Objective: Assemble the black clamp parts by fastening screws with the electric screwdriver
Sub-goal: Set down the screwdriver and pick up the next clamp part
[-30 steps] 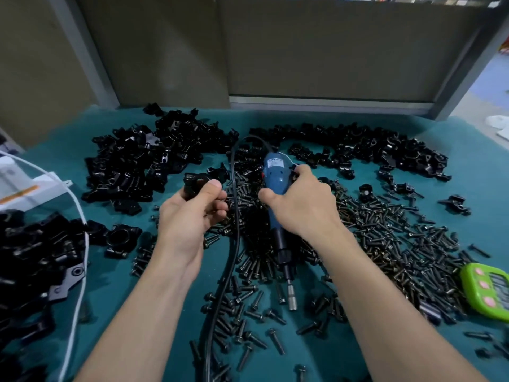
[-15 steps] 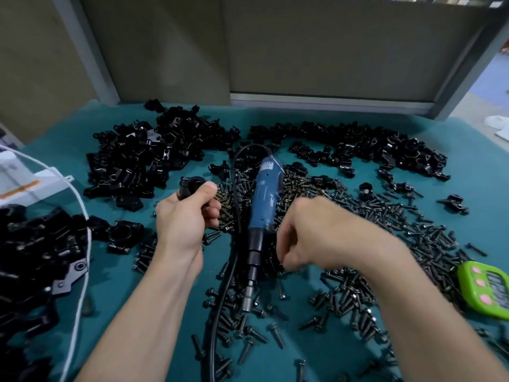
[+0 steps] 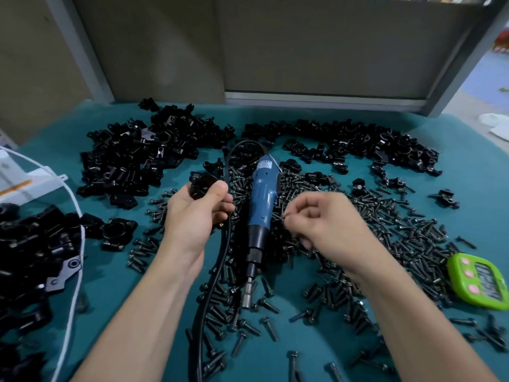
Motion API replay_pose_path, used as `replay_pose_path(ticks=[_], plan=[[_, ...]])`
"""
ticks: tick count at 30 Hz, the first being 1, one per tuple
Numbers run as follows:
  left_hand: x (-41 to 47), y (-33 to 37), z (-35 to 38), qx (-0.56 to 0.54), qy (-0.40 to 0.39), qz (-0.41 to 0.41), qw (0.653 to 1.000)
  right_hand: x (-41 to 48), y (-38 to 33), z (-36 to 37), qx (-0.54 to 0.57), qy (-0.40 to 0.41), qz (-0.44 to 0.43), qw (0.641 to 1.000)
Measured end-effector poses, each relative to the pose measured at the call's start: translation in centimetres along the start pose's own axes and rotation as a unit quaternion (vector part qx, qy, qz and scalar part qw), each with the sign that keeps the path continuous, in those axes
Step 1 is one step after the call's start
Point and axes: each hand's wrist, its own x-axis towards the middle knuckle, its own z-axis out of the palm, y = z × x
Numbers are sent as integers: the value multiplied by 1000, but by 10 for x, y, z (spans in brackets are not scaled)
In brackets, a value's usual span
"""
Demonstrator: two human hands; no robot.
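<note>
My left hand (image 3: 197, 213) grips a black clamp part (image 3: 202, 185) between thumb and fingers, held just above the table. The blue electric screwdriver (image 3: 261, 199) lies on the loose black screws (image 3: 385, 230) between my hands, its metal bit (image 3: 248, 295) pointing toward me and its black cable (image 3: 217, 271) running beside my left wrist. My right hand (image 3: 322, 221) hovers to the right of the screwdriver and pinches a small black screw (image 3: 283, 216) at its fingertips.
Heaps of black clamp parts lie at the back left (image 3: 143, 158), back right (image 3: 358, 144) and near left (image 3: 33, 257). A green timer (image 3: 480, 282) sits at the right edge. A white cord (image 3: 74, 271) curves along the left. A white box (image 3: 24, 183) stands far left.
My right hand let go of the screwdriver, which now lies on the screws. That hand dipped to the screw pile and came up pinching a screw. My left hand kept its clamp part.
</note>
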Motion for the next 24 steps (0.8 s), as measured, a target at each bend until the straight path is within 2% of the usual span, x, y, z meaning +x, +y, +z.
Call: replay_pose_path(ticks=[2,3,6,8,13,17,24], plan=[[-1,-1,1,21,-14,8,1000,3,5,-8,209,12,25,978],[-2,-1,2,30,-28,16,999,3,8,-9,278,8,29,960],[-8,-4,9,77,-66,47,994,7,13,-6,395,-13,14,918],[-13,-7,15,136,-53,82,986,9,14,-3,431,-22,0,902],[-18,-13,17,248,-67,163,953,8,15,1,410,-16,-30,911],[-16,-12,15,236,-97,211,943,7,14,6,379,12,-78,922],[-14,-12,15,215,-198,237,927,3,8,9,278,70,-209,935]])
